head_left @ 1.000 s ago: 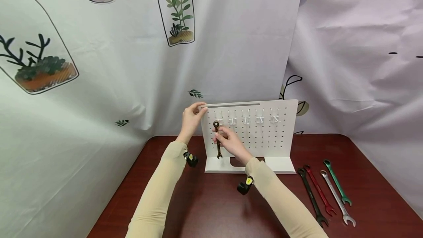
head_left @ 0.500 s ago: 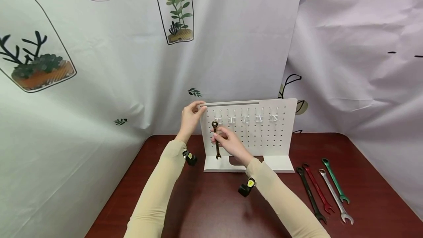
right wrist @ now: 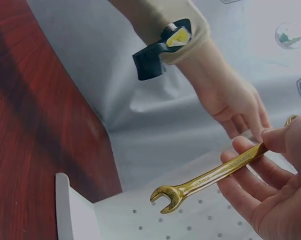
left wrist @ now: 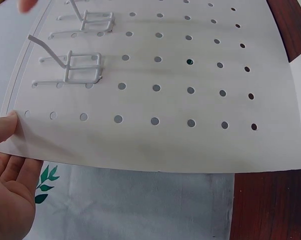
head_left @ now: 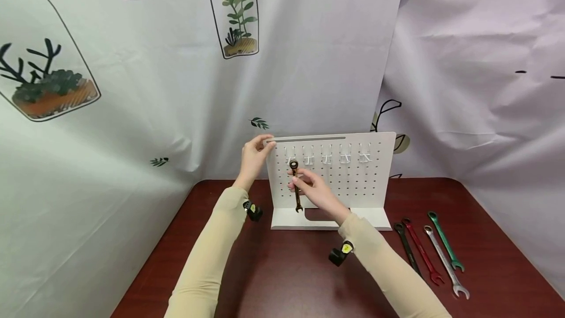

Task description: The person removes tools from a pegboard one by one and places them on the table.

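In the head view, my left hand [head_left: 254, 160] pinches the upper left corner of a white pegboard [head_left: 353, 183], thumb in front and fingers behind, as the left wrist view also shows. My right hand [head_left: 319, 192] holds a shiny gold combination wrench [right wrist: 210, 177] between thumb and fingers in front of the board. The wrench hangs almost upright, ring end up and open jaw end down. Its ring overlaps the lower part of the leftmost white wire hook [head_left: 290, 153] in the head view. Several such hooks [left wrist: 83, 67] line the upper part of the board, bearing nothing.
On the dark red table [head_left: 282, 278], to the right of the board, lie a black wrench [head_left: 407, 247], a red wrench [head_left: 423, 249], a silver wrench [head_left: 446, 259] and a green wrench [head_left: 445, 239]. A plant-patterned white cloth [head_left: 309, 82] hangs behind the table.
My right hand has shifted a little to the right with the gold wrench, away from the board's left edge. The left hand keeps its grip on the corner.
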Demonstrator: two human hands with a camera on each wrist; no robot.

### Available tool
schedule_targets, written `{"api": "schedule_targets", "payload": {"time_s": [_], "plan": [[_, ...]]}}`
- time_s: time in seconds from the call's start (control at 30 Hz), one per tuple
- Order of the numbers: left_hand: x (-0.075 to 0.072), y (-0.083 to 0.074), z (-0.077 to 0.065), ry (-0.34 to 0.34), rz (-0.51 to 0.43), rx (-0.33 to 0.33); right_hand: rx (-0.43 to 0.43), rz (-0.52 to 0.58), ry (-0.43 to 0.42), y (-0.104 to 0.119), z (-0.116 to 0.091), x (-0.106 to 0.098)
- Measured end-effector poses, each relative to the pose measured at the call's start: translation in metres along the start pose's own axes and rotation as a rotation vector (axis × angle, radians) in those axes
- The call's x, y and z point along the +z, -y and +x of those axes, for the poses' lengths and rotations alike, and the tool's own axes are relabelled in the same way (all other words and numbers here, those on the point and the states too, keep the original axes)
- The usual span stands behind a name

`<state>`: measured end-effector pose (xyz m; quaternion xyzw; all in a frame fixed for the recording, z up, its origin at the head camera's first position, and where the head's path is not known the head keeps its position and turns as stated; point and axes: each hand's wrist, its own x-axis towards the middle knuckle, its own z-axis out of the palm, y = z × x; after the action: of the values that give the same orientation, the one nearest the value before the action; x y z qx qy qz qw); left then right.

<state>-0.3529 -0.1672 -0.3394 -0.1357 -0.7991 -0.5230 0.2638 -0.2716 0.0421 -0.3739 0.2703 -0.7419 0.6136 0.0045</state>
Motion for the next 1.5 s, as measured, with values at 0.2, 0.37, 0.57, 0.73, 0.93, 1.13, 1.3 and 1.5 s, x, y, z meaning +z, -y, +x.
{"api": "schedule_targets", "payload": {"time_s": [0.2,0.37,0.57,0.73,0.93,1.13,1.3,1.5], "plan": [[-0.001,-0.001,-0.001,0.006,0.019,-0.008,-0.018,0.005,-0.022,-0.002,-0.006,-0.019],[-0.001,-0.003,-0.002,0.004,0.022,-0.003,-0.018,-0.025,-0.052,0.005,-0.014,-0.035],[-0.001,-0.003,-0.002,0.007,0.020,0.001,-0.014,-0.026,-0.078,0.012,-0.022,-0.054],[-0.002,-0.003,-0.002,0.007,0.020,0.003,-0.009,-0.049,-0.085,0.015,-0.030,-0.072],[-0.001,-0.002,-0.002,0.006,0.024,0.002,0.009,-0.088,-0.111,0.013,-0.041,-0.096],[-0.001,-0.001,-0.002,0.007,0.017,0.009,0.036,-0.148,-0.160,0.011,-0.053,-0.120],[0.000,-0.001,-0.003,0.003,0.014,0.003,0.036,-0.147,-0.218,0.012,-0.064,-0.139],[-0.003,-0.002,-0.004,0.013,0.030,0.000,0.008,-0.178,-0.272,0.015,-0.079,-0.163]]}}
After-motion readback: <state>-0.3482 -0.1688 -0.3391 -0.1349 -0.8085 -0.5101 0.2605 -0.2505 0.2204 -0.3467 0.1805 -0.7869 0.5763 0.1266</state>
